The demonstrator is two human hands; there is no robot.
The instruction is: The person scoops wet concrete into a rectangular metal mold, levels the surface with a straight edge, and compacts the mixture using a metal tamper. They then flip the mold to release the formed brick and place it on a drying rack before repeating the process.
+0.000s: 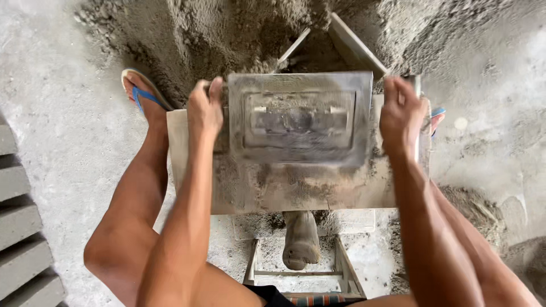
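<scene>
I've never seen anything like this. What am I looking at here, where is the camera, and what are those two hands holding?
The camera sits on a person's head and looks straight down, so you see their own arms and legs. The left hand and right hand grip opposite sides of a grey metal mould, blurred as if in motion. It sits over a dusty work board. Behind it lies a pile of grey sandy mix. A blue sandal is on the left foot. Finished grey blocks line the left edge, and a wooden handle points toward the person below the board.
</scene>
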